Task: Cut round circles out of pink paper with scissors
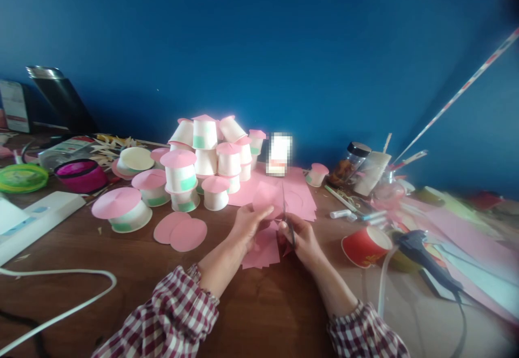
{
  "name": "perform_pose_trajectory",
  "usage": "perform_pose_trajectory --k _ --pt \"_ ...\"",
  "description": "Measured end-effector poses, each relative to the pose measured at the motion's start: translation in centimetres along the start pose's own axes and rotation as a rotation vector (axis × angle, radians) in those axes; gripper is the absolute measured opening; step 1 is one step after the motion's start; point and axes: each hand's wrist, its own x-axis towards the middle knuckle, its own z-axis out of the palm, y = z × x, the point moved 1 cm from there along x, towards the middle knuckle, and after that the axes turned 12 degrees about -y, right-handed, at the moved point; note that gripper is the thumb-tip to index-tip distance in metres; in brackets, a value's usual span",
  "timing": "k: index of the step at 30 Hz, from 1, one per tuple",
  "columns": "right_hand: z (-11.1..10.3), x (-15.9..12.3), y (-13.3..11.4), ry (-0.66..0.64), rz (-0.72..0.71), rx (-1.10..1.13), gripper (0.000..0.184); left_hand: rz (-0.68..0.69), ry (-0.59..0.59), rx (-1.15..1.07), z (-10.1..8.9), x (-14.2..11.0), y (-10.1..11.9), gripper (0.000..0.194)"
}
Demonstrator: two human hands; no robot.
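My left hand [252, 225] pinches a piece of pink paper [265, 194] and holds it up above the table. In my right hand [302, 237] is a pair of scissors [288, 223], its blades pointing away from me along the right side of that paper. Under and behind my hands lie pink paper sheets [306, 185], with more cut pink paper [263, 250] nearer to me. Two overlapping pink paper circles [188, 233] rest on the table to the left. Beyond them, several white paper cups [181, 179] with pink paper tops are stacked or stand singly.
To the right are a red paper cup [367, 245], a glue gun [430, 260] with its cord, and a jar [352, 160] with a dark lid. At left lie a white power strip [52, 223], a cable [81, 306], a magenta container [81, 176] and a dark flask [60, 98].
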Motion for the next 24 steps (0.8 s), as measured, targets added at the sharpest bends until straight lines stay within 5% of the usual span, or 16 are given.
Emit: perform_pose_trajectory --k 24 --pt "-0.21 0.00 0.27 0.040 0.021 -0.029 0.041 0.004 0.014 -0.008 0.18 -0.08 0.21 0.029"
